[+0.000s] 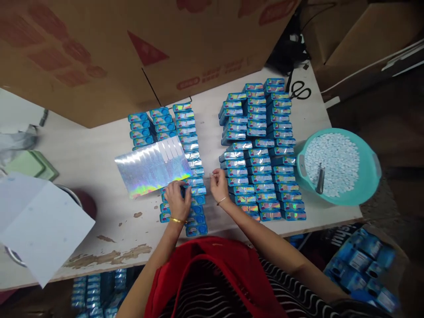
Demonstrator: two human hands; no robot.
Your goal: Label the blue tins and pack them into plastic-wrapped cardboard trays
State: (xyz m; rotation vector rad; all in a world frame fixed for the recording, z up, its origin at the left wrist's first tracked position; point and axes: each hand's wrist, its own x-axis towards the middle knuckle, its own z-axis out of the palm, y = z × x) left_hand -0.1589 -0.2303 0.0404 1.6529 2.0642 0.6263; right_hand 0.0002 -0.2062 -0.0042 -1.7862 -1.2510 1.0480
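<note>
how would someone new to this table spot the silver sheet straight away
Find the big cardboard box at the back of the white table. In front of it, the silver sheet lies partly over the left group of blue packs, beside the left hand. Unlike those small packs, it is broad, flat and shiny, with rainbow colours along its near edge.

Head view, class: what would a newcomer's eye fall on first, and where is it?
Probably the shiny silver sheet, lying over the left group of blue boxes, with the left hand at its near edge. Next, perhaps, the turquoise basin of small white pieces at the table's right end. Behind the boxes, the big carton fills much of the picture's top.
</note>
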